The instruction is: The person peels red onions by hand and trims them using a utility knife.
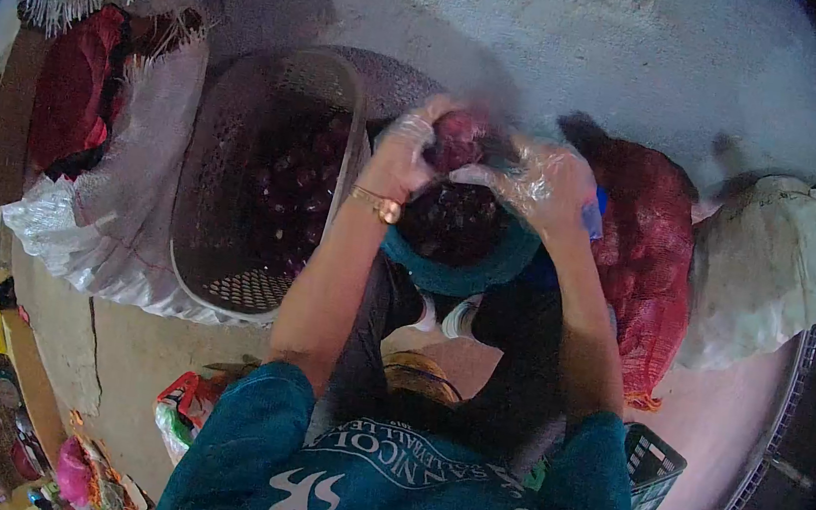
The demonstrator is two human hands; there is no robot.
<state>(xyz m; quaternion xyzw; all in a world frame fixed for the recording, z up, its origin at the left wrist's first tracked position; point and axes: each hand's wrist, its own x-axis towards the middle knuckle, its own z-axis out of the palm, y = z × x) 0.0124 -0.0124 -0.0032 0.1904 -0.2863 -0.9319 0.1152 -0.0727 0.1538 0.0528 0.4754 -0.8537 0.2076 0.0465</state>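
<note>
A round red-purple onion (459, 140) is held above a teal basin (456, 279) that contains dark purple onions (454, 222). My left hand (408, 149), in a thin clear plastic glove, grips the onion from its left side. On the other side is my right hand (540, 181), also gloved, with its fingers bent toward the onion and its thumb stretched out beneath it. Motion blur smears the right fingertips, and whether they hold anything cannot be made out. A watch is on my left wrist.
A large perforated crate (197, 181) with dark purple onions stands to the left, beside a white woven sack (151, 165). At right are a red mesh sack (645, 252) and a pale sack (769, 266). A green crate (653, 474) sits lower right. A wall (651, 61) rises behind.
</note>
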